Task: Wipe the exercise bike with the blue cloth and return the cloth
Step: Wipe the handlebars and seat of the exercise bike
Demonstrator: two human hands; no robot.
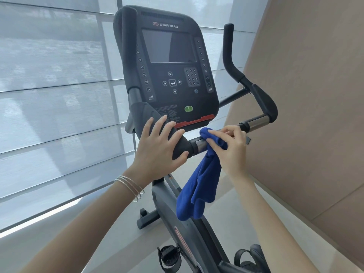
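A black exercise bike [199, 231] stands in front of me, its console [171, 64] with a dark screen facing me. My left hand [159, 146] rests with fingers spread over the black left handlebar grip [182, 144]. My right hand [230, 148] pinches a blue cloth [199, 186] against the chrome centre bar [200, 145] just below the console. Most of the cloth hangs loose beneath the bar, in front of the bike's frame. The right handlebar [262, 99] curves up at the right, untouched.
A window with translucent roller blinds [59, 95] fills the left side. A beige wall [315, 115] runs close along the right. The bike's pedals [169, 257] and front foot [147, 217] sit on a pale grey floor below.
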